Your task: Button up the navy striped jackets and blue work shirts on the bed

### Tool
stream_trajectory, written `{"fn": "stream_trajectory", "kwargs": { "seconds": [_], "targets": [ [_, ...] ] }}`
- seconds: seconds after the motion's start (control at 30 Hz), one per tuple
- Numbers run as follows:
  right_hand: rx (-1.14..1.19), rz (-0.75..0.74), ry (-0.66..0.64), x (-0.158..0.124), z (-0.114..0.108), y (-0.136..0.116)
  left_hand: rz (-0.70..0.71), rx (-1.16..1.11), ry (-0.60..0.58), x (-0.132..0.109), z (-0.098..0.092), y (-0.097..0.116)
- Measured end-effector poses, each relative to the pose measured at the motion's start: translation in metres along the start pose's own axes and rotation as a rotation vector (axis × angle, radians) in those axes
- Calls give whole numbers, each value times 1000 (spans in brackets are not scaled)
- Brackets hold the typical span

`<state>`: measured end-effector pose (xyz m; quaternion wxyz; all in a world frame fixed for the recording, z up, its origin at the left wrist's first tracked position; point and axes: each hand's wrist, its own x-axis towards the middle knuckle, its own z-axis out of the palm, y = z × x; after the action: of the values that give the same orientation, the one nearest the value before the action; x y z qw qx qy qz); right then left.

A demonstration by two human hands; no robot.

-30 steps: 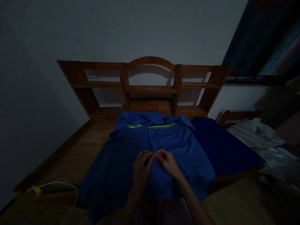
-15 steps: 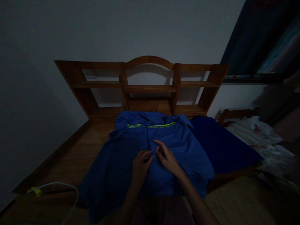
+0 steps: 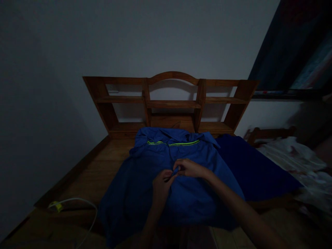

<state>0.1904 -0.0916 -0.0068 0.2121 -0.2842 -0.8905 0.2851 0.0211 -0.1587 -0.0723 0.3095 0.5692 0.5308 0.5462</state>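
"Blue work shirt (image 3: pixel 135 186) — where does it lie?"

"Spread front-up on the wooden bed platform (image 3: pixel 103 162), collar toward twelve o'clock. Both hands meet at its middle: the left hand (image 3: pixel 161 183) has its fingers curled shut, pinching a small fold at the front opening, and the right hand (image 3: pixel 190 168) nips the same spot with thumb and fingertips."

"Why there?"

"My guess is that the front closure runs down that line, so each hand takes one edge of it. The light is too dim to show a button or zip."

"And round about?"

"A lime stripe (image 3: pixel 181 143) crosses the chest at twelve o'clock; past it stands the headboard shelf (image 3: pixel 172 103). At three o'clock a darker blue cloth (image 3: pixel 249 166) lies beside the shirt, close against it. At eight o'clock a white cable (image 3: pixel 77 200) loops on bare boards, well apart from the hem. The platform's raised edge runs along nine o'clock — open wood between it and the sleeve."
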Motion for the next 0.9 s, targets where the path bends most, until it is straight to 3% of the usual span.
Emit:
{"fn": "stream_trajectory", "kwargs": {
  "seconds": [0.1, 0.23, 0.4, 0.57, 0.9],
  "targets": [
    [107, 57, -54, 1, 1, 7, -45, -1, -32, 1, -2, 0],
    [365, 203, -235, 4, 2, 20, -93, 13, -69, 3, -5, 3],
    [422, 269, -310, 11, 2, 27, -130, 12, -100, 6, -6, 8],
    [376, 253, -306, 13, 1, 26, -104, 26, -107, 6, -7, 6],
    [45, 143, -117, 5, 10, 24, -56, 85, -63, 4, -2, 2]
  ]
}}
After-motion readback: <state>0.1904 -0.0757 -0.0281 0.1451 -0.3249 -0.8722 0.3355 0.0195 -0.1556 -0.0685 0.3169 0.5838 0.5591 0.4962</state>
